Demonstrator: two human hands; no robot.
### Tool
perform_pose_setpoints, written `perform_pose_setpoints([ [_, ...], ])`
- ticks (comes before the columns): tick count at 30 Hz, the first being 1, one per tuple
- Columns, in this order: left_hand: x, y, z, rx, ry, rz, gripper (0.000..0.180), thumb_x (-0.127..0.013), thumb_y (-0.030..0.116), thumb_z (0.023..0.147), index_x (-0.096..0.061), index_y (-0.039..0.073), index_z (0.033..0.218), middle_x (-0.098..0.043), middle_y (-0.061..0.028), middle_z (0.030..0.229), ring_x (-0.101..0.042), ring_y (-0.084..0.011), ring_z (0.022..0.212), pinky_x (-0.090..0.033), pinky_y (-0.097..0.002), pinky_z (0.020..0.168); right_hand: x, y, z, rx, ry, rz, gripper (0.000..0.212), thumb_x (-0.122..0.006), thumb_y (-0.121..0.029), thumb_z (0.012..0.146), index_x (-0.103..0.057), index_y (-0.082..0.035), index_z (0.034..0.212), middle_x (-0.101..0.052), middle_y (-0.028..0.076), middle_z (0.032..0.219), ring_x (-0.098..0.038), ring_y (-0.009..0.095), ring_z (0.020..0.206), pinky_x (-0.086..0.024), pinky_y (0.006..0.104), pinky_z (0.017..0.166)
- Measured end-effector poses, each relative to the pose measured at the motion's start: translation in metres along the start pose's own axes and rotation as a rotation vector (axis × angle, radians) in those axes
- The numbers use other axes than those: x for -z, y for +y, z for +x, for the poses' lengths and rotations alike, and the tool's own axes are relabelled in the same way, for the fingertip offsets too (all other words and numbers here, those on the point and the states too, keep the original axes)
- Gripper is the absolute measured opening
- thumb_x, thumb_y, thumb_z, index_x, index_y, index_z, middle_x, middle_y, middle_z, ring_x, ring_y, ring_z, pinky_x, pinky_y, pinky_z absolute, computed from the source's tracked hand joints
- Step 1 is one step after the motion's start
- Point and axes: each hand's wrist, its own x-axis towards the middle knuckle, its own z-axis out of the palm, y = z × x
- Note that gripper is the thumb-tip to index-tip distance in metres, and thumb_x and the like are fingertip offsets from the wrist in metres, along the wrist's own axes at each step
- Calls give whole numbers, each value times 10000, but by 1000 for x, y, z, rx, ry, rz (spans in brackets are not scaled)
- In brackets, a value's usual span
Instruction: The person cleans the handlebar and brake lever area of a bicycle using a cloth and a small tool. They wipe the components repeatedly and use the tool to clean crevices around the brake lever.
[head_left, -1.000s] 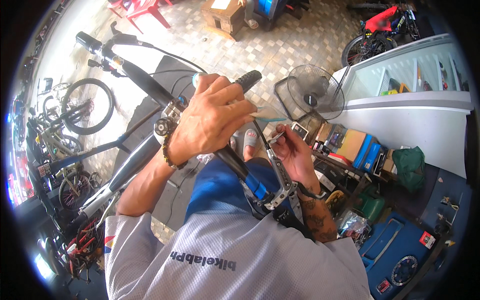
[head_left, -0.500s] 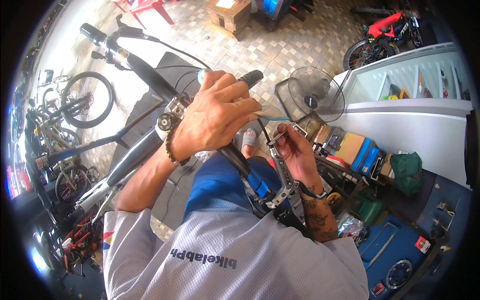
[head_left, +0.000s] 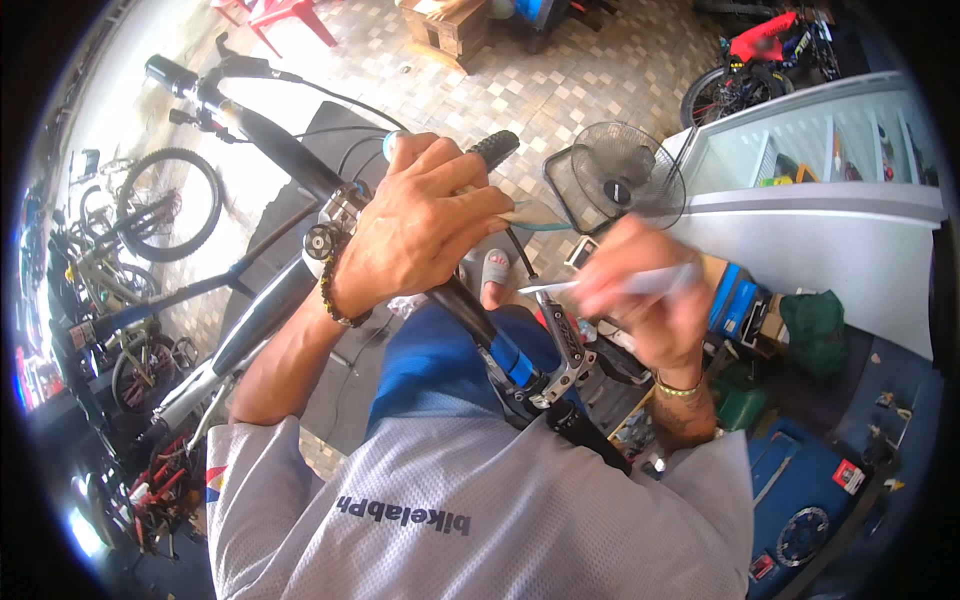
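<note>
A bicycle handlebar (head_left: 290, 155) runs diagonally under my left hand (head_left: 425, 215), which is closed just above the stem. Its fingers are wrapped round a translucent, pale-blue-edged item (head_left: 540, 222) that sticks out past the fingertips; the rest is hidden. My right hand (head_left: 645, 285), smeared by motion, is raised above the brake lever (head_left: 570, 350) at the bar's near end. Between its fingers is a slim, whitish pointed tool (head_left: 550, 287), whose tip hangs over the lever's cable end. What kind of tool it is, I cannot tell.
A black pedestal fan (head_left: 620, 180) stands ahead, right of the front tyre (head_left: 495, 148). On the right are a blue bench top (head_left: 790, 470) with a chainring (head_left: 803, 535) and a glass display case (head_left: 810, 150). Several bikes stand at the left, including one large wheel (head_left: 170, 205).
My right hand has lifted away from the brake lever, up and to the right, with the pointed tool now showing. My left hand stays over the handlebar.
</note>
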Motion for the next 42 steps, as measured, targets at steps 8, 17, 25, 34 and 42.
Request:
perform_pose_setpoints([
  [8,0,2,2,2,-58,-6,244,-779,208,945,-789,69,1145,-658,-75,1040,-600,-293,1025,-395,-467,1025,-24,80,-66,-681,448,866,321,-576,-331,1197,-681,-28,1204,-650,40,893,-610,147,752,-479,281,687],
  [17,0,0,2,2,-54,-6,226,-792,222,944,-784,92,1129,-632,-63,1016,-592,-284,1026,-397,-461,1018,-42,108,-78,-769,419,1388,273,-530,-323,1217,-646,-76,1232,-603,-5,938,-558,112,788,-463,254,727],
  [25,-1,0,2,-17,-13,-1,178,-800,220,936,-770,144,1094,-580,-34,975,-576,-273,1031,-405,-443,983,-40,98,-71,-752,385,1237,259,-557,-315,1209,-638,-77,1267,-607,-24,954,-562,84,773,-477,247,705],
  [34,-1,0,3,-20,7,-10,160,-804,209,934,-767,145,1077,-590,-28,983,-587,-275,1056,-415,-445,988,-20,95,-69,-818,287,1253,337,-599,-320,1187,-697,-6,1258,-762,80,1036,-681,145,861,-562,312,810],
  [42,-3,1,1,-19,9,0,167,-814,206,932,-767,136,1075,-604,-30,983,-590,-274,1042,-418,-440,982,-4,0,13,243,-350,-360,177,-784,-209,1055,-791,-34,1077,-720,17,888,-683,180,700,-539,310,636],
])
